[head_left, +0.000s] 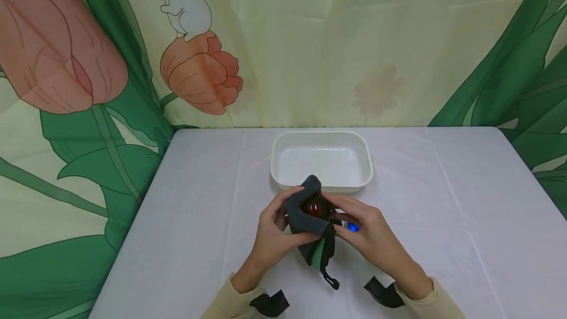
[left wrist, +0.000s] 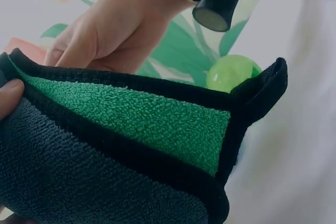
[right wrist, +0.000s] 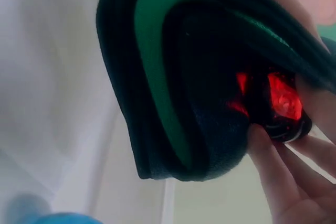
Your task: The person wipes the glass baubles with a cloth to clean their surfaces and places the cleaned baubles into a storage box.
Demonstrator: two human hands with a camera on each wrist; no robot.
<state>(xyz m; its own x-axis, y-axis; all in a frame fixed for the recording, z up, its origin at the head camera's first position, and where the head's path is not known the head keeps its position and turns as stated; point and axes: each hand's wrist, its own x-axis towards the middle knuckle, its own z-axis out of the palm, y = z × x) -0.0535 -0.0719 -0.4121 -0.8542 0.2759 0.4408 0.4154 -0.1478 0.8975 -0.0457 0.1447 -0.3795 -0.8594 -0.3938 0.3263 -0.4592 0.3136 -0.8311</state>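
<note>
shiny red thing point(head_left: 316, 207) sits in the fold of a dark cloth point(head_left: 299, 218), between two hands

the cloth, dark grey outside with a green lining and black edging, is folded into a pocket, and the red thing shows in its opening. both are raised over the middle of the tabletop point(head_left: 186, 240), just on the near side of a white tray point(head_left: 276, 178). a black loop point(head_left: 330, 279) hangs from the cloth's near end.

the left hand point(head_left: 276, 233) grips the cloth from the left, thumb on the near side and fingers curled round the far side. the right hand point(head_left: 369, 230) comes in from the right, its thumb and fingers pinching the red thing at the mouth of the fold and touching the cloth.

the tray is a shallow rectangle with rounded corners; its glossy inner floor shows. a blue thing point(head_left: 353, 227), partly hidden, shows under the right hand. the left wrist view catches a green ball point(left wrist: 226, 74) behind the cloth's edge; what it rests on, i cannot tell. a printed curtain point(head_left: 288, 63) hangs at the far side.
</note>
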